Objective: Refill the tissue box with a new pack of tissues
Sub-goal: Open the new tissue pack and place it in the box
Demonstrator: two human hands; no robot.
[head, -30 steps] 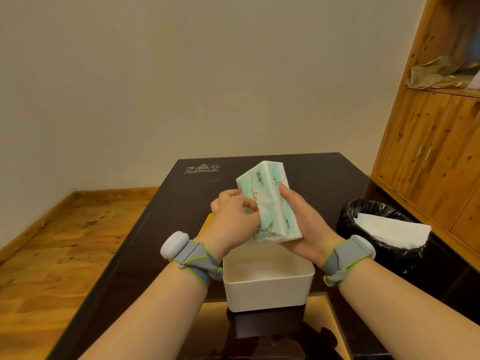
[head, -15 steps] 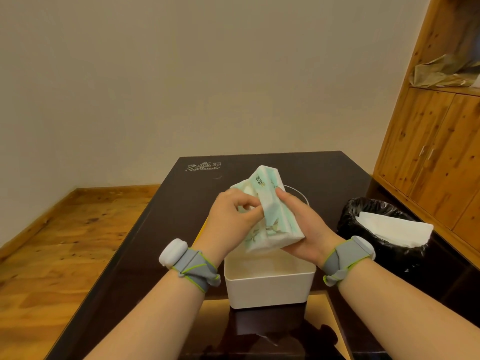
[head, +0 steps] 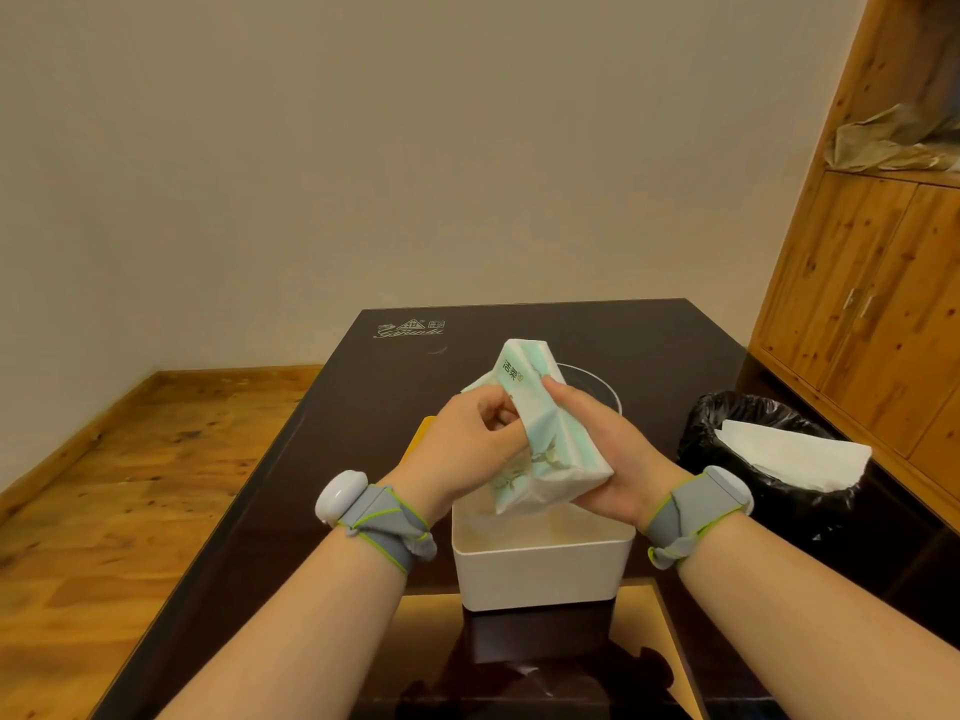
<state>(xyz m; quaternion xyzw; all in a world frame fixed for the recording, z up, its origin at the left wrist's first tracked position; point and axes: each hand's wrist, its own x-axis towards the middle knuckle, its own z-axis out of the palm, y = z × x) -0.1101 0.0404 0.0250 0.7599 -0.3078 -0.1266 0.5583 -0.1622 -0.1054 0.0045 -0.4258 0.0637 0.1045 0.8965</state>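
View: head camera, looking down at both hands over a dark table (head: 311,485).
Tissue pack (head: 540,433): held in the air, tilted, directly above the open box; green-and-white wrapper looks creased along its upper left face.
Left hand (head: 462,454): fingers closed, pinching the wrapper at the pack's left side.
Right hand (head: 597,454): wrapped around the pack's right side and underside, thumb on the printed face; a firm clamp on the pack.
Tissue box (head: 540,574): white, open-topped, resting on the table just below the hands; inside appears empty.
Lid: a yellowish edge (head: 423,433) shows behind the left hand; cannot tell whether it is the lid.
Bin (head: 727,433): black-lined, right of the table, with white tissue sheets (head: 789,454) lying across its top.
Progress: box is open and cleared; new pack is in hand.
Judged step: opening the wrapper, from the pinching pose.
Remaining: finish unwrapping, seat the tissues in the box, close it.
Risk: a hard tear could scatter sheets; box sits underneath to catch them.
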